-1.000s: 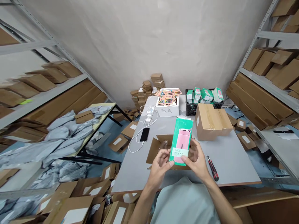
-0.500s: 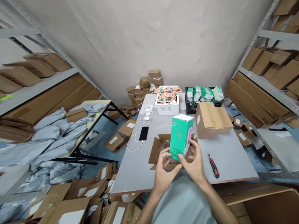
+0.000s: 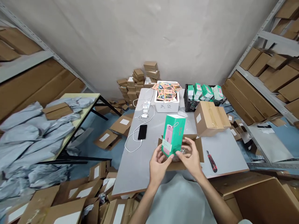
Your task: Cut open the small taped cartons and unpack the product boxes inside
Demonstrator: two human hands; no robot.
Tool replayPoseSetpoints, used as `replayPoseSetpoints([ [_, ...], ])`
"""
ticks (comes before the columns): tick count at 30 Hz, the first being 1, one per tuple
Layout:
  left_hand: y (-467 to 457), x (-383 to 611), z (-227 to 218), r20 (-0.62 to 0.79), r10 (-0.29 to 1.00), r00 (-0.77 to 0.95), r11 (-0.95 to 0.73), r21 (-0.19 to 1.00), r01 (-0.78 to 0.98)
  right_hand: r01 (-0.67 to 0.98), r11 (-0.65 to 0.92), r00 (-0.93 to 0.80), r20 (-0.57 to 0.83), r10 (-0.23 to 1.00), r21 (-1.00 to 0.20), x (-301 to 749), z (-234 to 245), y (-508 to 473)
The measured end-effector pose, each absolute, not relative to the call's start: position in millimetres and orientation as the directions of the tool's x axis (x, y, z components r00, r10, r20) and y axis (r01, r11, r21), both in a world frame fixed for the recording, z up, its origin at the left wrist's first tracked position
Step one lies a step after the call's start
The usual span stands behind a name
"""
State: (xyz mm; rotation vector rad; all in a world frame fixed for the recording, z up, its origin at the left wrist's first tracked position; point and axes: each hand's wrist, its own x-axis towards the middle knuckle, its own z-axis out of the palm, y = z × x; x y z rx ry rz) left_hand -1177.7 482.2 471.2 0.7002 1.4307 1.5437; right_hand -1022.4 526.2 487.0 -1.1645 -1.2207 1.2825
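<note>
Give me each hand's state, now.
Left hand: holding the green box near its bottom.
Right hand: holding the same box, also near its bottom.

Box (image 3: 174, 135) I grip: smooth printed card, faint sheen. Open carton (image 3: 199, 149): matt brown cardboard. Tabletop (image 3: 133, 168): smooth, matt. Phone (image 3: 142, 132) screen: glossy. Crate (image 3: 190, 105): plastic.

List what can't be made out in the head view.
Head view:
Contents of the open carton: mostly hidden by the green box, left hand and right hand.
Green box's back: turned away.
Small print: too small.
Large carton, lower right: cut off by bottom edge.
</note>
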Motion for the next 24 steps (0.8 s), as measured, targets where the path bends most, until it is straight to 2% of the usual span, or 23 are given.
replayPoseSetpoints([
  [3,482.6,-1179.3,479.5,-0.01,0.862,-0.507,-0.017,0.999,-0.049,-0.012,-0.032,-0.014,-0.031,0.999,-0.999,-1037.2,495.1,525.2],
  [5,482.6,-1187.4,485.9,0.026,0.892,-0.452,-0.042,0.999,-0.025,-0.055,-0.022,0.004,-0.023,1.0,-0.998,-1041.4,494.2,525.9],
  [8,487.2,-1209.8,494.0,-0.067,0.967,-0.246,0.023,0.983,-0.18,-0.155,-0.005,-0.042,0.002,0.999,-0.988,-1037.2,485.0,529.0],
  [11,496.2,-1229.3,497.7,-0.155,0.983,-0.099,0.122,0.951,-0.283,-0.216,-0.003,-0.119,0.023,0.993,-0.976,-1029.2,475.4,532.4],
  [13,501.4,-1232.7,497.7,-0.169,0.979,-0.118,0.131,0.951,-0.279,-0.218,-0.002,-0.145,0.03,0.989,-0.976,-1028.1,474.6,534.4],
  [16,504.2,-1223.8,496.3,-0.148,0.958,-0.244,0.095,0.972,-0.215,-0.155,0.011,-0.049,0.019,0.999,-0.988,-1037.1,484.0,536.0],
  [20,499.6,-1209.2,496.0,-0.016,0.917,-0.399,0.004,1.0,-0.031,-0.115,0.04,0.063,0.032,0.997,-0.993,-1055.9,499.9,534.9],
  [22,496.1,-1210.5,497.8,0.046,0.922,-0.385,-0.031,0.999,0.044,-0.134,0.054,0.068,0.045,0.997,-0.99,-1059.2,501.5,534.8],
  [24,493.0,-1218.0,500.5,0.021,0.949,-0.316,-0.02,1.0,0.007,-0.18,0.067,0.032,0.062,0.998,-0.981,-1056.7,498.8,536.0],
])
